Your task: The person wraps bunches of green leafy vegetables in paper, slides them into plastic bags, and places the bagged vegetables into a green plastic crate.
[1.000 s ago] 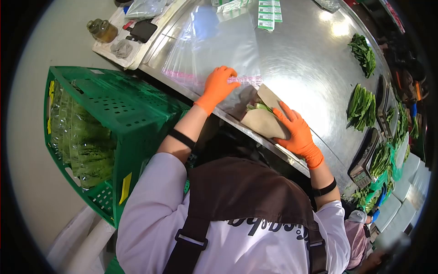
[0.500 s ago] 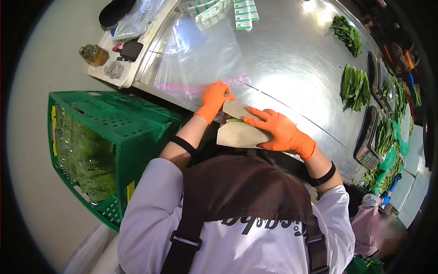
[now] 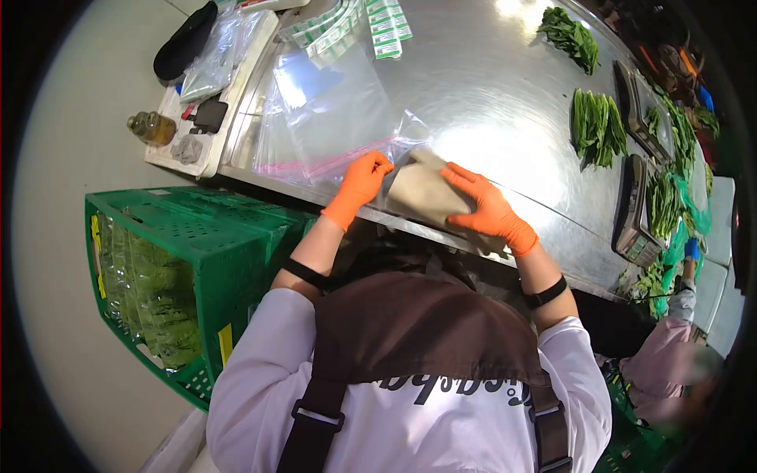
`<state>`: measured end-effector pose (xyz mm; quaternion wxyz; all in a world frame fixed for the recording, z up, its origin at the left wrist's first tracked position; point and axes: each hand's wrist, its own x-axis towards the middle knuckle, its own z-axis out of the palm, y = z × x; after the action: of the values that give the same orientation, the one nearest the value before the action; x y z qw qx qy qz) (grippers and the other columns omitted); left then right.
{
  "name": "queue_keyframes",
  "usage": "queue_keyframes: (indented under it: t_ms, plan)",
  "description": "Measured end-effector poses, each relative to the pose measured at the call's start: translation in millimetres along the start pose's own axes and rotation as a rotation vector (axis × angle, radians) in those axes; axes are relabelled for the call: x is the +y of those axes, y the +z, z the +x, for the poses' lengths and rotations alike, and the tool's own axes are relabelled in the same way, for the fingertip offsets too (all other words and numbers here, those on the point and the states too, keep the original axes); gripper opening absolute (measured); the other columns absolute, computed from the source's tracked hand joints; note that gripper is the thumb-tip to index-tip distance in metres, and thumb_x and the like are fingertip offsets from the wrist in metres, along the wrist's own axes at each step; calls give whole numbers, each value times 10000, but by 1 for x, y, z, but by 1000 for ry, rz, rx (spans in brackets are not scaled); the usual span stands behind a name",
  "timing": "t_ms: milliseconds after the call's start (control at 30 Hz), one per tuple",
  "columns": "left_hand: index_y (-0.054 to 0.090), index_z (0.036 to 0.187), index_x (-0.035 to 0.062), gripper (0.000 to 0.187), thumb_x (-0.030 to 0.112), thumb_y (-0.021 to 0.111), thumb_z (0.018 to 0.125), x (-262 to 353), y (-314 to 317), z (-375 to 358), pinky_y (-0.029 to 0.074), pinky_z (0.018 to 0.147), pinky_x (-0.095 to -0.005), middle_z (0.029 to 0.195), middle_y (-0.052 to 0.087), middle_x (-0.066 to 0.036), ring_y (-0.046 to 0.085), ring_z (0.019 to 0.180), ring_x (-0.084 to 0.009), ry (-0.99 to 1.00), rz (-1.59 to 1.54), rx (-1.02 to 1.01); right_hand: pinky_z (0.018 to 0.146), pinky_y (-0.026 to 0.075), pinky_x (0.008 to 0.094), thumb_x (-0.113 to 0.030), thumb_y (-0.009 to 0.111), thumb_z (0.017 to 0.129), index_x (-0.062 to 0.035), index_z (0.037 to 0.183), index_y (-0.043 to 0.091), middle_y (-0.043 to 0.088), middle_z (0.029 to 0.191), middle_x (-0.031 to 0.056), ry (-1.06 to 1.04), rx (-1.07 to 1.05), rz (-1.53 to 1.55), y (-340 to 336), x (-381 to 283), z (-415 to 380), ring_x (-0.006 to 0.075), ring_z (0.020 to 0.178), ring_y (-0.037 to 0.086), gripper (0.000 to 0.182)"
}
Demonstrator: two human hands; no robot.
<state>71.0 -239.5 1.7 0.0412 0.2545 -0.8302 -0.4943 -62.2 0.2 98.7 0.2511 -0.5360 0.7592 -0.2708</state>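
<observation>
My left hand [image 3: 362, 184], in an orange glove, has its fingers pinched together on the edge of a clear plastic bag, just left of a beige wrap. My right hand [image 3: 484, 206], also gloved in orange, holds the beige wrap [image 3: 426, 189] between its thumb and spread fingers at the table's front edge. What is inside the wrap is hidden. A stack of clear bags [image 3: 327, 118] with pink-striped edges lies on the metal table beyond my left hand.
Green and white label strips [image 3: 384, 27] lie at the back. Leafy bundles [image 3: 598, 128] and scales [image 3: 637, 213] stand at the right. A green crate [image 3: 229, 260] of bagged greens is at the left, below a white tray [image 3: 206, 162]. A co-worker's pink sleeve [image 3: 658, 355] shows at lower right.
The wrap's flaps have closed over the greens that showed between them. A bag's edge is now raised beside my left hand. The view has shifted slightly.
</observation>
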Motion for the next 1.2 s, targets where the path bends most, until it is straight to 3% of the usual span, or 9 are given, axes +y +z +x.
queue_keyframes:
  t_ms: [633,700,767,833,900,1000,1067,1100,1200]
  plan:
    - [570,921,67,226,230,661,794,168,83,-40,423,786,-411,858,588,-98,546,879,-305,685,-13,3,902,427,423,-204,731,681,-82,1325,450,395,1401,160,222,606,-256,12,8,-38,407,1057,491,713]
    - [563,1029,84,364,324,697,791,174,78,-49,414,827,-385,929,577,-65,541,915,-252,454,-193,649,894,431,422,-239,738,684,-54,1381,358,372,1397,217,275,779,-204,-14,-17,-57,405,1089,481,815]
    - [517,1157,89,553,491,664,806,150,105,-48,415,856,-387,1070,529,-48,523,967,-236,245,-410,484,891,433,426,-296,750,675,-33,1415,279,346,1401,249,351,722,-239,-26,-16,-61,410,1119,464,916]
    - [453,1247,78,688,605,579,823,130,125,-43,419,878,-405,1156,492,-79,520,988,-251,-478,-1177,-535,857,452,441,-339,746,676,-9,1410,271,321,1417,246,490,694,-228,-21,1,-52,433,1143,441,935]
    - [428,1270,32,806,691,501,813,107,148,-42,425,905,-426,1192,497,-107,522,1041,-262,-468,-1046,-463,835,467,441,-373,736,680,-30,1423,242,235,1462,244,395,738,-293,10,34,-72,445,1193,399,955]
    - [386,1316,-48,876,694,403,851,70,146,-39,428,955,-399,1295,470,-167,514,1135,-267,-645,-1072,-438,818,484,405,-323,691,776,18,1308,457,484,1280,278,256,452,-428,23,29,-118,375,1012,555,675]
    - [376,1321,-47,870,690,390,859,61,140,-41,425,958,-395,1296,470,-170,512,1135,-265,-618,-1078,-439,734,504,337,-393,664,789,-49,1107,650,660,1020,180,733,350,443,18,37,-145,281,902,641,469]
    - [367,1327,-46,865,686,376,867,56,140,-45,423,960,-391,1297,470,-172,510,1135,-262,-593,-1079,-448,698,507,321,-373,635,831,-51,902,722,689,764,115,692,695,279,13,46,-139,232,728,668,341]
    - [510,1149,-52,764,654,376,889,58,165,-42,505,810,-388,1066,604,-141,612,903,-259,-589,-868,-312,762,499,367,-402,611,827,-33,1045,665,675,924,198,751,867,235,16,145,-108,320,859,651,432]
